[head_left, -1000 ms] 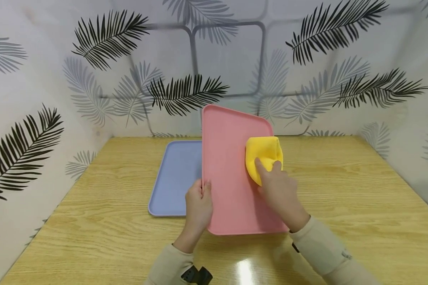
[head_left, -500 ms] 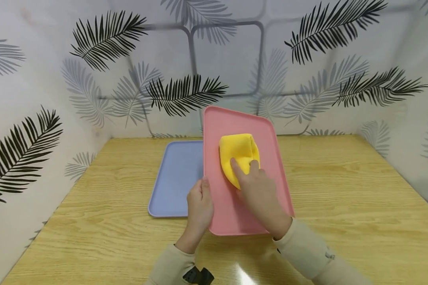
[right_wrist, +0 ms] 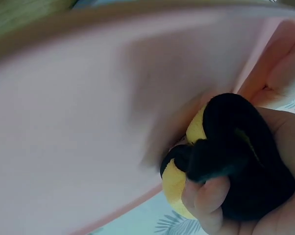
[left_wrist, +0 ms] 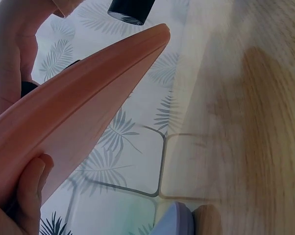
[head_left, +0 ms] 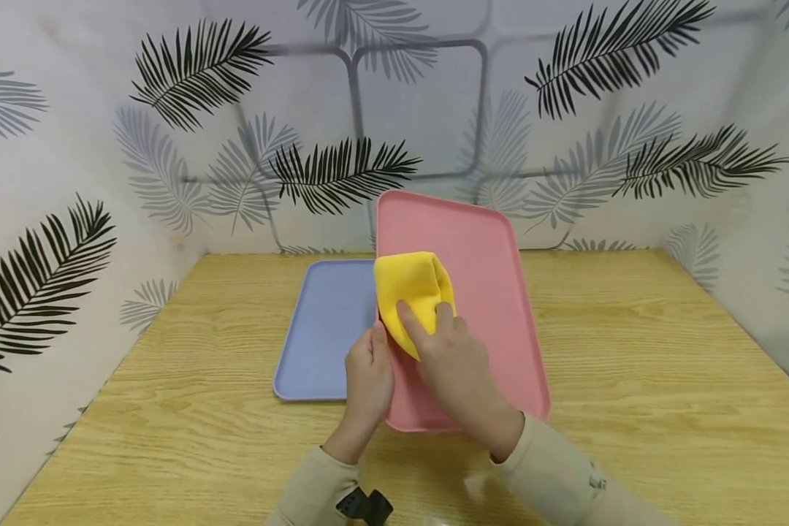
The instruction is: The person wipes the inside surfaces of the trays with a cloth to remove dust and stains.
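Observation:
A pink tray (head_left: 493,292) is held tilted up above the table, its inner face toward me. My left hand (head_left: 370,376) grips its left rim, thumb in front; in the left wrist view the fingers (left_wrist: 32,183) curl against the tray's underside. A folded yellow cloth (head_left: 408,285) lies against the tray's face near the left edge. My right hand (head_left: 456,365) holds that cloth and presses it on the tray. In the right wrist view the cloth's dark side (right_wrist: 250,166) bunches inside the curled right hand (right_wrist: 208,198).
A blue tray (head_left: 315,343) lies flat on the wooden table (head_left: 171,402), partly behind the pink one. Leaf-patterned fabric (head_left: 421,109) hangs behind the table and along both sides.
My right hand has slid the yellow cloth leftward across the pink tray, from its right side to the left edge. The left hand keeps its grip with the tray barely shifted.

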{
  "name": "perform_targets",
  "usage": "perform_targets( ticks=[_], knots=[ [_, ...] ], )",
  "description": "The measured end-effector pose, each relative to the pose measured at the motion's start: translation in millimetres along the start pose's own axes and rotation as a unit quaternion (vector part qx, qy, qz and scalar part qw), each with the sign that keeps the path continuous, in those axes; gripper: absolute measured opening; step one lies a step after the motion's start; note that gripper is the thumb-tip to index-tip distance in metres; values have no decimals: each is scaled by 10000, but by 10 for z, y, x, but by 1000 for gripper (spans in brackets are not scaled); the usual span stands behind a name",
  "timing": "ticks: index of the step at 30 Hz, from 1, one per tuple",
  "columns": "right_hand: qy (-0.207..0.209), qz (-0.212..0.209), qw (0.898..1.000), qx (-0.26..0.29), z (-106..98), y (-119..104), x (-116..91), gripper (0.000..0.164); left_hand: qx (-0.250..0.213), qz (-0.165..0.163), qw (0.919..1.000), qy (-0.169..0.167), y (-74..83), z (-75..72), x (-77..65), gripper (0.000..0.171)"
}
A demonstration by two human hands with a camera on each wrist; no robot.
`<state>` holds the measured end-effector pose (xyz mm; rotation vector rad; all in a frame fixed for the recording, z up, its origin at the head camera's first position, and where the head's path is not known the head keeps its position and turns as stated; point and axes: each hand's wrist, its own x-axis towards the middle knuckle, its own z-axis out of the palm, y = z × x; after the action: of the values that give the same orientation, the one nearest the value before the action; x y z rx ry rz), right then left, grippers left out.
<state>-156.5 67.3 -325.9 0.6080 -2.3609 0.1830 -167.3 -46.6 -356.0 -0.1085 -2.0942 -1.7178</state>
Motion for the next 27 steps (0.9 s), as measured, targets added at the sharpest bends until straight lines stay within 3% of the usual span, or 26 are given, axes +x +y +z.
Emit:
perform_targets(
  ticks=[7, 13, 21, 27],
  knots=[
    [-158, 88, 9998, -99, -22, 42, -23, 53, -88, -34, 9999, -51, 13, -15, -8, 38],
    [-231, 165, 9996, -55, -36, 131, -76, 53, -24, 188, 9998, 2, -8, -21, -5, 39],
    [-301, 520, 9980, 218, -33, 305, -140, 58, 75, 224, 9995, 205, -12, -37, 24, 38],
    [-328, 698, 9970, 41, -18, 446, -153, 61, 162, 323, 9986, 396, 23, -56, 34, 38]
  ],
)
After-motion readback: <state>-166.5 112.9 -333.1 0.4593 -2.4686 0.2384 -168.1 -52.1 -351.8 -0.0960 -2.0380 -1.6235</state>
